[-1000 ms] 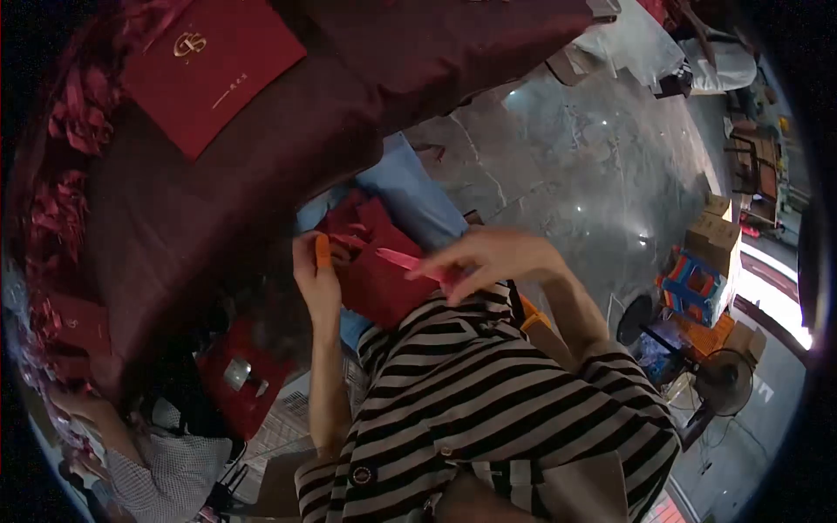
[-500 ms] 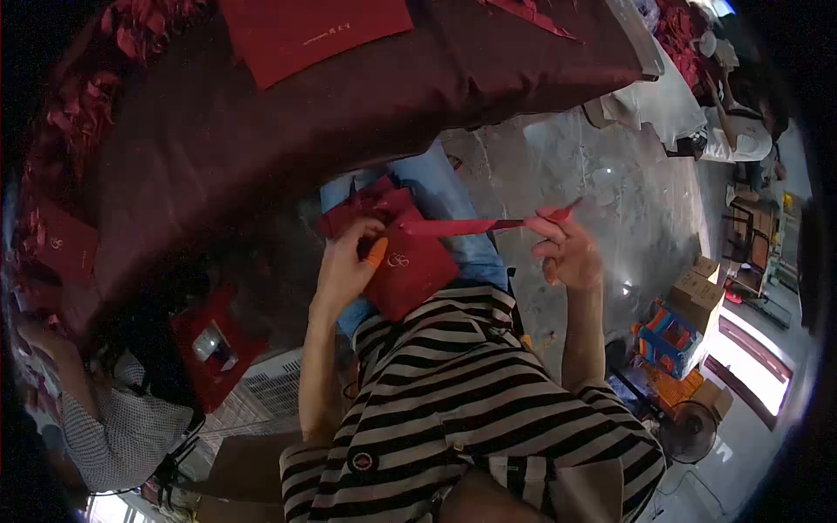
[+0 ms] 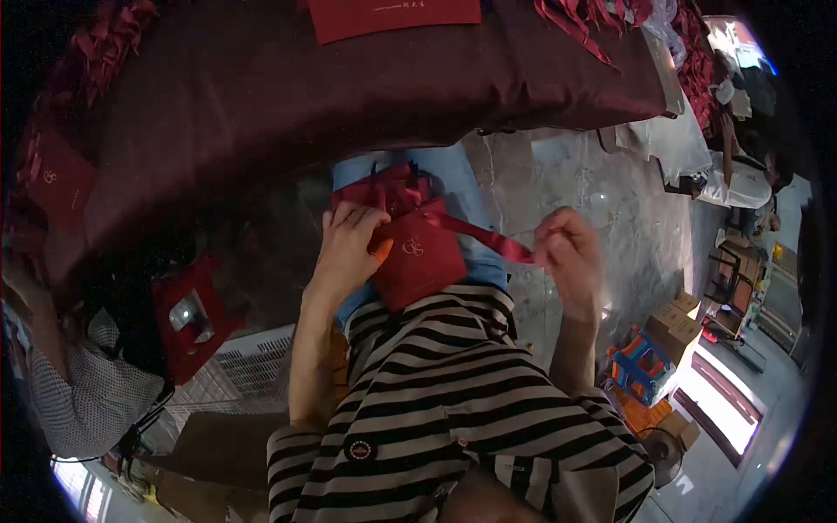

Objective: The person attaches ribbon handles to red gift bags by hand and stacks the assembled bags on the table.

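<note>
A small red bag (image 3: 421, 262) with a gold logo rests on the lap, over blue jeans. My left hand (image 3: 352, 241), with an orange cover on its thumb, is closed on the bag's upper left edge. From the top of the bag a red ribbon (image 3: 484, 235) stretches to the right. Its far end is pinched between the fingers of my right hand (image 3: 568, 253), which is out beside the lap above the floor. More red material (image 3: 405, 187) lies behind the bag, partly hidden by my left hand.
A table with a dark red cloth (image 3: 349, 96) spans the front, bearing a large red bag (image 3: 397, 17) and ribbons (image 3: 580, 30). At the left is a person's patterned sleeve (image 3: 91, 401). Cardboard boxes (image 3: 676, 327) and a fan (image 3: 658, 458) stand at the right.
The view has turned, shifting the table items right. My right hand has moved away from the bag, drawing the ribbon out, then slightly lower. My left hand has come onto the bag's edge.
</note>
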`<state>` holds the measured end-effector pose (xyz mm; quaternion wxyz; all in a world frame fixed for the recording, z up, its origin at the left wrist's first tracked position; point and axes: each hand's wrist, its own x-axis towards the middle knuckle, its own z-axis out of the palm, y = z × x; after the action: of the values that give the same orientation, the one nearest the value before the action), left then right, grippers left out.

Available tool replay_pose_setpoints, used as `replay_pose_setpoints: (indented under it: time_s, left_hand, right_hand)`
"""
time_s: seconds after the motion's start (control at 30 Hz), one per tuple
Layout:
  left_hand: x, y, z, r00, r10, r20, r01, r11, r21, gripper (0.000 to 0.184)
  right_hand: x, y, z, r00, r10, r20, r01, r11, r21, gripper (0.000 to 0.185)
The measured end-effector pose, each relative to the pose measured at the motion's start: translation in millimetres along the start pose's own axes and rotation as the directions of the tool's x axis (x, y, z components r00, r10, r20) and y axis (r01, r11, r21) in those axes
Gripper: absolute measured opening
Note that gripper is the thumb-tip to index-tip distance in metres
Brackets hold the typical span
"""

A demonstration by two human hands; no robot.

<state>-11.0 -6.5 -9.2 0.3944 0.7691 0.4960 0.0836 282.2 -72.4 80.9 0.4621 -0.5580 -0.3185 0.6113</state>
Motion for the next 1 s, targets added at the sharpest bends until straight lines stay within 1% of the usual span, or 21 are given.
replay_pose_setpoints:
  time_s: [0.07,0.1,0.13,0.17,0.2,0.27,0.3,0.33,0.37,0.4,0.47,0.5,0.57,0.63,0.67,0.8,0.83,0.87,0.9,0.97,1.0]
  left_hand:
    - [-3.2,-3.9,-3.0,0.991,0.133,-0.035,-0.133,0.991,-0.005,0.046]
    - [-4.3,-4.9,-5.1,0.991,0.128,-0.032,-0.128,0.992,-0.007,0.046]
    - [-5.2,-6.8,-7.1,0.995,0.097,0.018,-0.095,0.993,-0.065,0.044]
    - [-5.7,-8.8,-8.1,0.995,0.068,0.068,-0.059,0.991,-0.122,0.042]
    - [-6.2,-10.7,-8.0,0.996,0.064,0.068,-0.055,0.991,-0.125,0.042]
    - [-5.4,-15.2,-5.6,0.992,-0.021,0.126,0.059,0.949,-0.309,0.039]
    - [-6.0,-17.9,-3.8,0.992,-0.024,0.125,0.062,0.948,-0.313,0.039]
    - [-6.6,-20.8,-1.7,0.989,-0.057,0.134,0.101,0.932,-0.349,0.038]
    - [-6.7,-23.3,0.2,0.986,-0.088,0.143,0.137,0.913,-0.384,0.038]
    - [-6.7,-26.2,2.1,0.986,-0.087,0.144,0.137,0.912,-0.387,0.038]
    - [-6.2,-30.5,5.7,0.989,-0.069,0.132,0.125,0.868,-0.481,0.038]
    - [-5.9,-31.6,7.0,0.989,-0.069,0.130,0.124,0.866,-0.484,0.038]
    - [-5.9,-32.9,8.1,0.995,-0.022,0.094,0.066,0.865,-0.497,0.038]
    - [-6.2,-31.3,8.4,0.996,-0.023,0.088,0.062,0.881,-0.468,0.038]
    - [-6.1,-29.7,8.7,0.996,-0.021,0.084,0.056,0.897,-0.438,0.038]
    - [-6.3,-18.0,5.0,0.998,-0.015,0.057,0.036,0.927,-0.374,0.039]
    - [-6.8,-15.2,4.9,1.000,0.013,0.020,-0.006,0.938,-0.345,0.039]
    - [-6.3,-12.2,4.7,0.999,0.046,-0.017,-0.049,0.948,-0.315,0.040]
    - [-7.2,-8.1,4.0,0.999,0.049,-0.014,-0.051,0.948,-0.315,0.040]
    - [-8.6,-0.8,2.0,0.998,0.039,-0.039,-0.047,0.976,-0.211,0.039]
    - [-8.6,1.3,1.1,0.998,0.039,-0.039,-0.046,0.977,-0.209,0.039]
  right_hand:
    - [12.3,4.5,35.1,0.975,0.146,0.170,-0.095,0.956,-0.277,0.011]
    - [17.2,15.6,53.5,0.981,0.021,0.194,0.071,0.887,-0.456,0.012]
    - [22.1,32.3,69.7,0.965,-0.098,0.243,0.230,0.759,-0.610,0.013]
    - [26.6,51.6,80.0,0.952,-0.168,0.255,0.300,0.675,-0.674,0.011]
    - [30.3,69.3,88.0,0.932,-0.235,0.275,0.362,0.581,-0.729,0.010]
    - [36.9,87.4,97.0,0.934,-0.255,0.250,0.353,0.556,-0.752,0.008]
    - [39.7,94.1,98.9,0.926,-0.292,0.242,0.365,0.519,-0.773,0.008]
    - [41.3,98.3,100.3,0.916,-0.328,0.233,0.374,0.482,-0.792,0.007]
    - [42.0,100.3,101.3,0.917,-0.325,0.233,0.373,0.481,-0.793,0.007]
    - [42.4,101.0,102.8,0.919,-0.318,0.232,0.370,0.495,-0.786,0.007]
    - [42.2,101.5,106.3,0.922,-0.311,0.231,0.366,0.505,-0.781,0.007]
    - [42.3,101.3,108.5,0.916,-0.327,0.233,0.373,0.482,-0.793,0.007]
    - [42.8,101.3,109.7,0.909,-0.341,0.238,0.382,0.458,-0.803,0.007]
    - [43.3,102.0,109.9,0.911,-0.332,0.244,0.369,0.396,-0.841,0.008]
    - [43.8,102.3,110.2,0.911,-0.332,0.245,0.370,0.395,-0.841,0.008]
    - [43.7,95.5,117.1,0.921,-0.304,0.244,0.337,0.305,-0.891,0.009]
    - [43.2,92.0,120.0,0.926,-0.292,0.240,0.320,0.268,-0.909,0.009]
    - [44.0,90.9,121.8,0.926,-0.294,0.239,0.319,0.266,-0.910,0.009]
    - [43.6,90.1,123.2,0.923,-0.304,0.235,0.313,0.242,-0.918,0.009]
    - [43.5,85.9,122.1,0.920,-0.314,0.233,0.309,0.218,-0.926,0.009]
    - [42.6,82.4,120.4,0.930,-0.286,0.232,0.297,0.211,-0.931,0.009]
